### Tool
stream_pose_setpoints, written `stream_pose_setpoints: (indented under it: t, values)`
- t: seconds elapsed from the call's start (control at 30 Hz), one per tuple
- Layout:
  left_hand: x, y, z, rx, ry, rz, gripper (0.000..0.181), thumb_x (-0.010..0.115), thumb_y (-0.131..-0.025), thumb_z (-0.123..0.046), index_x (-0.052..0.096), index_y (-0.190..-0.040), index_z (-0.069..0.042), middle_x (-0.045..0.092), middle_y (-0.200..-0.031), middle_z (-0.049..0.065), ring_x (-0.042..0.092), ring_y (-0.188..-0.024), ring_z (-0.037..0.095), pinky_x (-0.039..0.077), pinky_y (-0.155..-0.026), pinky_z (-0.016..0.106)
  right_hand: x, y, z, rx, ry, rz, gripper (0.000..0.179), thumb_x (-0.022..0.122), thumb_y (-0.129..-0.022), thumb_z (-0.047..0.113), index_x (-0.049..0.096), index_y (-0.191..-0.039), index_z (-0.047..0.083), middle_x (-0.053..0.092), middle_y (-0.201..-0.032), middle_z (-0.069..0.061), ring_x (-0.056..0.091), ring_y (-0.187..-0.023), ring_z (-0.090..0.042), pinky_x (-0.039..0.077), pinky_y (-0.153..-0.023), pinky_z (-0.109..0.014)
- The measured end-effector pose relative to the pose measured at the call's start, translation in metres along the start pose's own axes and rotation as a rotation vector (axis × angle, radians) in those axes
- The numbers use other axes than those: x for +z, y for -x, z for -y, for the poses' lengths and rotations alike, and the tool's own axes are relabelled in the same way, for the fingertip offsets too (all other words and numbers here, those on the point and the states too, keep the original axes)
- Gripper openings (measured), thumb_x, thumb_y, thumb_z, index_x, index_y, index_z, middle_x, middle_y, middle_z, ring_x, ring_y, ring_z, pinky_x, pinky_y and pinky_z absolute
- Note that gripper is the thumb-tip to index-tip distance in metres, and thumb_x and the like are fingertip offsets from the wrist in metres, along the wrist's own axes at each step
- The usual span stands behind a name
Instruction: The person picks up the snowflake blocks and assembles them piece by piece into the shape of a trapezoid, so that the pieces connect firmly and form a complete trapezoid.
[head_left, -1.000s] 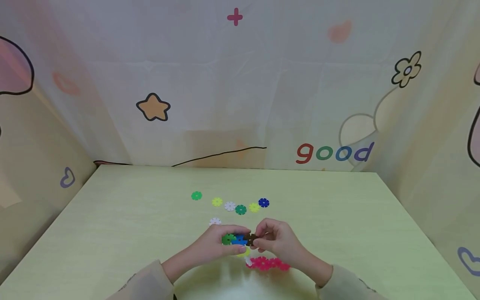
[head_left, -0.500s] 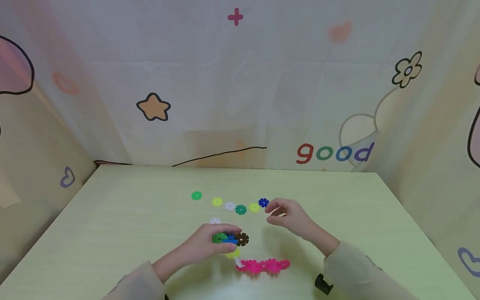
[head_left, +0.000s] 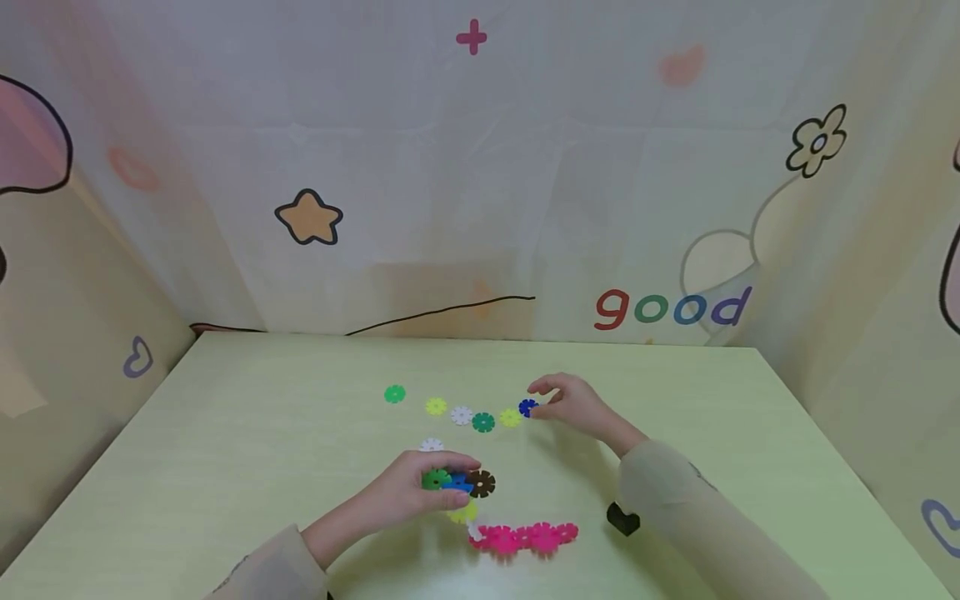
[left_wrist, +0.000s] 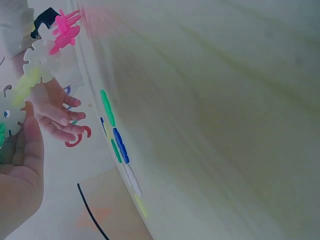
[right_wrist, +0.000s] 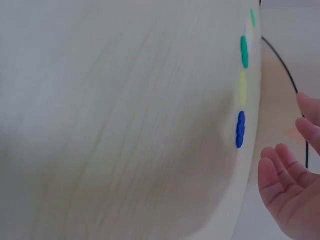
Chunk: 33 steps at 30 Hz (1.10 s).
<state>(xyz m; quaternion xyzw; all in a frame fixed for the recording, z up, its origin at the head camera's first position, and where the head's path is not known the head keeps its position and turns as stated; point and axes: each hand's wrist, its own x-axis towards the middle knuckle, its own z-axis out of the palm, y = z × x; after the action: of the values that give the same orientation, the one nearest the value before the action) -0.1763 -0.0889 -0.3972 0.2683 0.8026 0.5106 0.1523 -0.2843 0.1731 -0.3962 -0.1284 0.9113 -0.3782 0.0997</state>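
My left hand [head_left: 405, 492] grips a chain of joined snowflake discs between thumb and fingers. In the head view, green, blue and brown discs [head_left: 482, 483] show at the fingers, and a yellow disc [head_left: 463, 512], a white one and several pink discs [head_left: 543, 537] trail toward the front. The left wrist view has the pink end [left_wrist: 66, 31] off the table; part of the chain is hidden by the palm. My right hand [head_left: 577, 406] hovers over a dark blue snowflake disc [head_left: 527, 407], thumb and fingers parted. From the right wrist, a gap shows between the fingers and that disc [right_wrist: 240, 129].
A loose row of discs lies left of the dark blue one: yellow [head_left: 510, 417], dark green [head_left: 483, 422], white [head_left: 461, 415], yellow [head_left: 436, 406] and green [head_left: 394, 393]. Another white disc [head_left: 431, 445] lies behind my left hand. A printed curtain [head_left: 420, 167] rises behind the table.
My right hand has let go of the brown disc and moved back and right to the dark blue disc. The left hand has shifted slightly left with the chain.
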Motion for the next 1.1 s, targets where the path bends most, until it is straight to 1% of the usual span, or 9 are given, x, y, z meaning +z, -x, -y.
stream_pose_setpoints:
  t: [0.13,0.23,0.37,0.47,0.6,0.7,0.8,0.97,1.1]
  values:
    - [0.0,-0.001,0.002,0.008,-0.003,-0.002,0.038,0.063,-0.081,-0.025,0.057,-0.117,-0.015,0.06,-0.114,0.0,0.052,-0.109,0.019,0.042,-0.088,0.02,0.002,-0.01,-0.005,0.025,0.047,0.008,0.035,0.067,-0.078,0.019,0.059,-0.11,0.008,0.055,-0.11,-0.014,0.054,-0.089,-0.022,0.047,-0.077,-0.034]
    - [0.0,-0.001,0.002,0.014,-0.017,-0.004,0.038,0.063,-0.081,-0.026,0.057,-0.117,-0.016,0.06,-0.115,0.0,0.052,-0.109,0.018,0.042,-0.088,0.021,0.005,-0.018,-0.008,0.086,0.077,0.019,0.037,0.068,-0.077,0.02,0.059,-0.111,0.011,0.056,-0.11,-0.012,0.052,-0.093,-0.023,0.046,-0.08,-0.036]
    - [0.0,0.0,0.001,0.015,-0.034,-0.009,0.038,0.063,-0.081,-0.027,0.057,-0.117,-0.016,0.06,-0.115,-0.001,0.053,-0.109,0.017,0.041,-0.091,0.026,0.009,-0.025,-0.012,0.141,0.126,0.031,0.04,0.069,-0.076,0.022,0.058,-0.113,0.014,0.056,-0.108,-0.011,0.05,-0.094,-0.023,0.044,-0.081,-0.037]
    - [0.0,0.0,0.001,0.009,-0.036,-0.008,0.04,0.063,-0.081,-0.028,0.056,-0.119,-0.014,0.06,-0.114,-0.001,0.053,-0.108,0.017,0.041,-0.092,0.028,0.011,-0.029,-0.015,0.136,0.17,0.036,0.04,0.069,-0.076,0.021,0.057,-0.114,0.013,0.057,-0.105,-0.011,0.05,-0.092,-0.023,0.044,-0.078,-0.037]
    - [-0.001,0.001,0.001,0.005,-0.039,-0.007,0.043,0.062,-0.081,-0.028,0.054,-0.12,-0.012,0.06,-0.114,-0.001,0.053,-0.108,0.016,0.041,-0.092,0.03,0.013,-0.033,-0.018,0.113,0.215,0.039,0.038,0.07,-0.076,0.02,0.06,-0.111,0.013,0.056,-0.097,-0.008,0.048,-0.086,-0.02,0.042,-0.072,-0.031]
    - [-0.001,0.001,0.001,0.01,-0.045,-0.007,0.042,0.062,-0.081,-0.028,0.055,-0.12,-0.014,0.061,-0.113,-0.002,0.054,-0.107,0.015,0.041,-0.092,0.031,0.014,-0.034,-0.02,0.101,0.233,0.035,0.034,0.07,-0.075,0.019,0.063,-0.108,0.013,0.056,-0.092,-0.006,0.047,-0.083,-0.02,0.04,-0.069,-0.028]
    - [-0.001,0.001,0.001,0.013,-0.049,-0.008,0.04,0.063,-0.081,-0.028,0.055,-0.119,-0.016,0.061,-0.112,-0.002,0.054,-0.106,0.015,0.041,-0.092,0.031,0.014,-0.033,-0.02,0.099,0.242,0.03,0.031,0.07,-0.075,0.019,0.064,-0.104,0.013,0.056,-0.091,-0.006,0.047,-0.083,-0.019,0.04,-0.069,-0.029]
    - [-0.001,0.0,0.0,0.009,-0.042,-0.007,0.04,0.063,-0.081,-0.027,0.055,-0.119,-0.016,0.061,-0.112,-0.001,0.054,-0.106,0.015,0.041,-0.091,0.029,0.016,-0.033,-0.019,0.141,0.245,0.031,0.027,0.071,-0.074,0.019,0.063,-0.099,0.013,0.055,-0.091,-0.006,0.047,-0.084,-0.019,0.043,-0.075,-0.032]
    - [0.0,0.001,0.001,0.007,-0.046,-0.011,0.04,0.063,-0.081,-0.027,0.055,-0.119,-0.017,0.06,-0.113,-0.002,0.054,-0.106,0.016,0.04,-0.093,0.035,0.017,-0.03,-0.018,0.148,0.236,0.039,0.026,0.072,-0.073,0.017,0.058,-0.094,0.013,0.055,-0.089,-0.006,0.048,-0.082,-0.019,0.044,-0.077,-0.033]
